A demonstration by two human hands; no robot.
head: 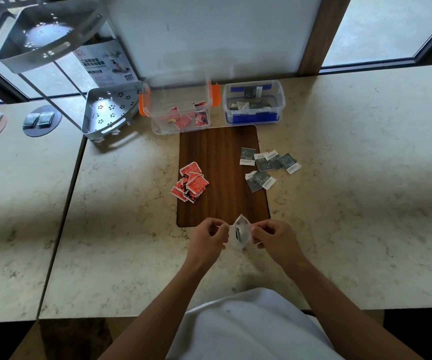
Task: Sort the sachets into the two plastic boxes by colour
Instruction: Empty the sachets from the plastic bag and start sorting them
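A pile of red sachets [190, 185] lies at the left edge of the wooden inlay [222, 183]. Several dark grey sachets [269, 165] are spread at its right edge. Behind the inlay stand a clear box with orange clasps [181, 105] that holds red sachets and a clear box with blue clasps [253, 103] that holds dark ones. Near the table's front, my left hand [209, 236] and my right hand [272, 236] each pinch one side of a small clear plastic bag [241, 231] with something dark inside, held just above the table.
A grey metal corner shelf [108, 113] stands left of the orange-clasp box, with a cardboard package [105, 62] behind it. A second table on the left carries a round dark mat with two small packs [40, 120]. Windows run along the back.
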